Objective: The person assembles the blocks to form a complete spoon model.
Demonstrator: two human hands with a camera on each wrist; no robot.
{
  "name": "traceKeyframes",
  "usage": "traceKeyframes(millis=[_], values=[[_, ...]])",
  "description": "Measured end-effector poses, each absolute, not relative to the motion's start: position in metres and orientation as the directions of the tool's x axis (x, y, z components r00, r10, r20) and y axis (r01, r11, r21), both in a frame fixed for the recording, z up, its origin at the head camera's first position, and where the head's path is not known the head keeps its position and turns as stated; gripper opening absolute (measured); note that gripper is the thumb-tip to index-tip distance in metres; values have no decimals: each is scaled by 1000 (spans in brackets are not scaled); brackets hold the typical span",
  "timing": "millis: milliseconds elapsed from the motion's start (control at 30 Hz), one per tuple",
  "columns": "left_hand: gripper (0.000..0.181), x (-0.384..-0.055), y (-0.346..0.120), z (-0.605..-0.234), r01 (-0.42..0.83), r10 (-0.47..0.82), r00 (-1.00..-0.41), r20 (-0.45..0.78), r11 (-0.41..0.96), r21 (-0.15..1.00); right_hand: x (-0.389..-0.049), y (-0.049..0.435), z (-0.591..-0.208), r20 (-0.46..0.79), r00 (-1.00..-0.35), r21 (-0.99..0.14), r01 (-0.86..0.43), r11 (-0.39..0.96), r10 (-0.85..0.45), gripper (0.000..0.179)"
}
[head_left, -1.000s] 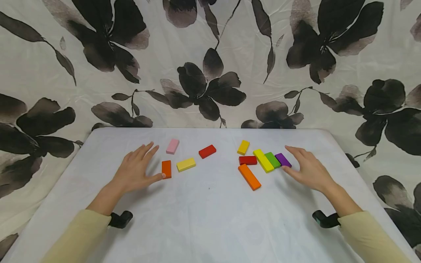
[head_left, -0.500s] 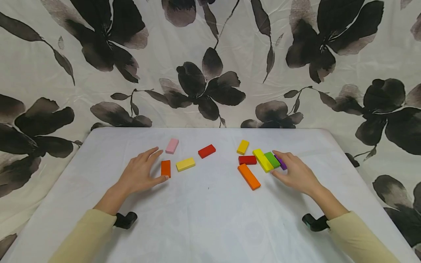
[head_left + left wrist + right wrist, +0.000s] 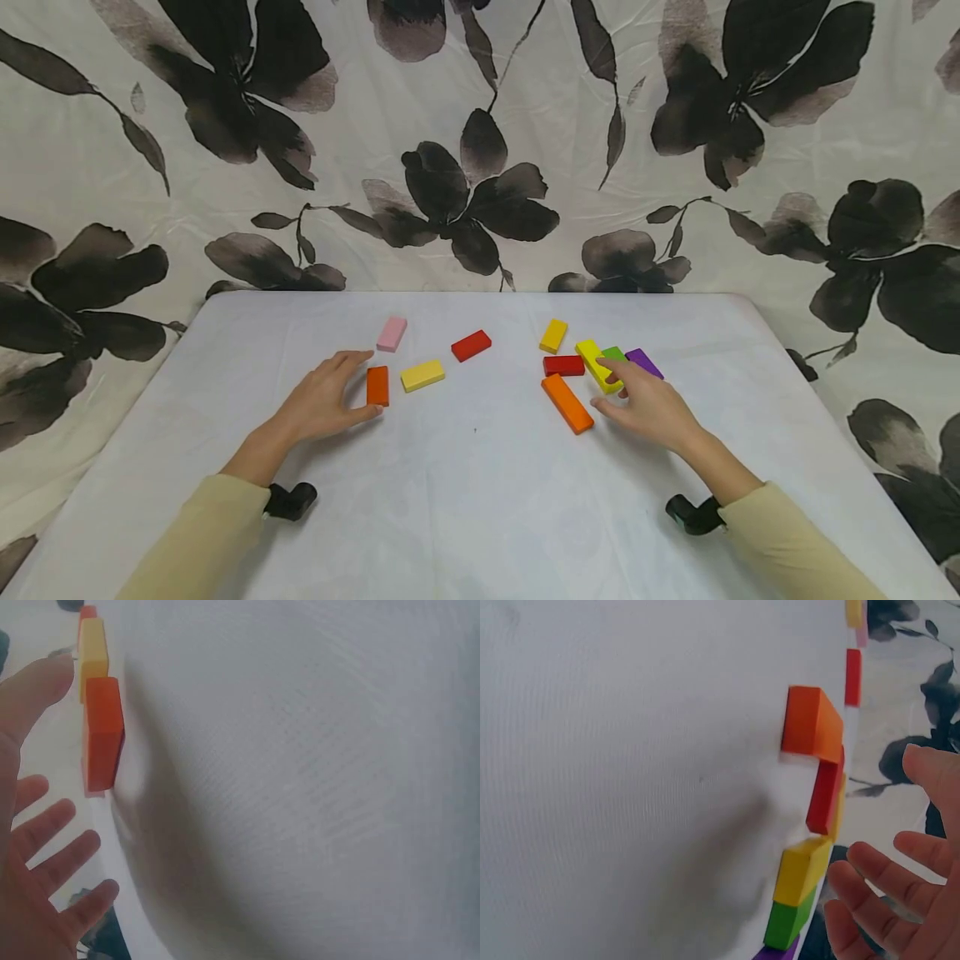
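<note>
My left hand (image 3: 318, 402) hovers with spread fingers just left of a dark orange block (image 3: 378, 386). In the left wrist view, its thumb and fingers (image 3: 90, 844) stand apart with nothing between them. A yellow block (image 3: 422, 376) and a pink block (image 3: 392, 333) lie near it. My right hand (image 3: 652, 406) hangs over the right cluster, fingers loosely bent and holding nothing. It partly covers the long yellow block (image 3: 592, 358) and the green block (image 3: 612, 353). The purple block (image 3: 645, 362) lies behind it, and a long orange block (image 3: 567, 405) lies left of its thumb.
A red block (image 3: 471, 345) lies between the two groups. Another red block (image 3: 564, 366) and a small yellow block (image 3: 553, 336) belong to the right cluster. The white table (image 3: 450, 500) ends at a floral cloth (image 3: 600, 125) behind.
My right hand has moved left from beside the purple block to over the yellow and green blocks. The left hand has shifted slightly right toward the dark orange block. The blocks have stayed put.
</note>
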State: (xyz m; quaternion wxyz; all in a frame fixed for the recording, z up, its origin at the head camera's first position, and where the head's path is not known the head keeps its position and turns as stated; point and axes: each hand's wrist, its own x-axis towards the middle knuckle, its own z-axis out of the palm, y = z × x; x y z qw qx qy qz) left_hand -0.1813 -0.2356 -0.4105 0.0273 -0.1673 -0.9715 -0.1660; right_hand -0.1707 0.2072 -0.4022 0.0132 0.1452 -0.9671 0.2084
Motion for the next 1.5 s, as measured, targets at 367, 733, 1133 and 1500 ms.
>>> traceKeyframes(millis=[367,733,1133,1500], values=[[77,-185,-240,-417,285,284,-957,58,886,365,-171,185,-410,-1,-954,-425,-272,864,-301,56],[70,-185,-242,-417,284,281,-958,59,896,341,-174,164,-419,-77,-958,-377,-228,898,-276,61],[64,-186,-238,-419,256,259,-965,39,906,338,-175,157,-422,-106,-973,-327,-160,931,-204,62],[65,-188,-234,-419,248,256,-966,22,907,341,-175,155,-422,-80,-980,-316,-149,937,-182,57]])
